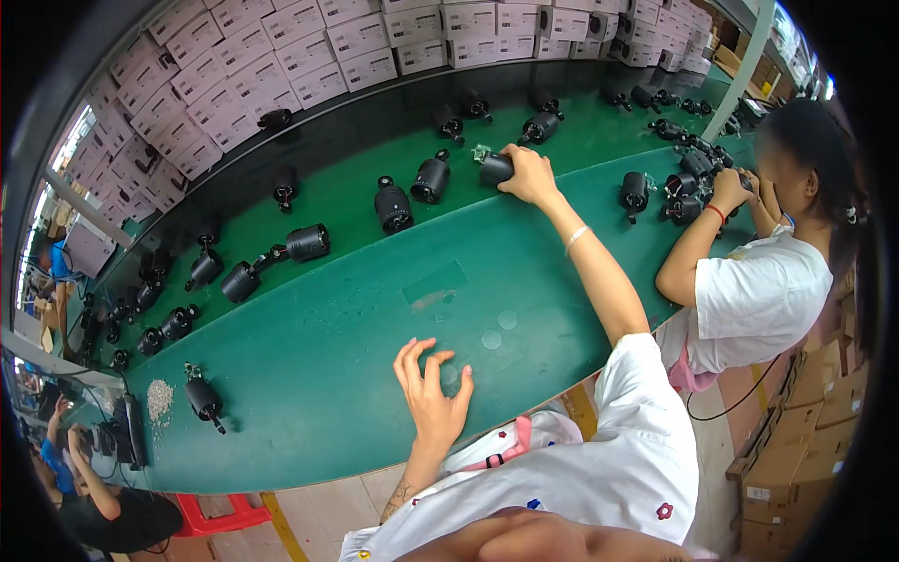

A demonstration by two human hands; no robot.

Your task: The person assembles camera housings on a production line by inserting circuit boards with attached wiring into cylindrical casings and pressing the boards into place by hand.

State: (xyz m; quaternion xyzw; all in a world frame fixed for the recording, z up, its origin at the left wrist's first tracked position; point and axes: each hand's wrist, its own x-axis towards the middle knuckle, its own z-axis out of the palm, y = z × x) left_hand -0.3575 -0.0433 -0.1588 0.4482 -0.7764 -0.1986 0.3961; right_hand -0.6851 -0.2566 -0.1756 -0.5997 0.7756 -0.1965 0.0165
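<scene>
My right hand (530, 176) reaches to the far edge of the green table (328, 375). Its fingers wrap round a black cylindrical housing (495, 169); a small greenish part (480, 153) sticks out at that housing's far end. My left hand (434, 394) hovers over or rests on the near part of the table, which I cannot tell. Its fingers are spread and bent, with nothing in them. Beside it lie see-through round discs (492, 339) and a thin see-through rectangle (436, 284). More black cylinders with knob-like ends, such as one (431, 178) left of my right hand, lie beyond the edge.
A green belt-like strip (351, 215) carrying several black cylinders runs behind the table. White boxes (309, 47) are stacked beyond. At left lie another cylinder (203, 398) and small pale pieces (159, 400). A co-worker (758, 281) handles cylinders at right.
</scene>
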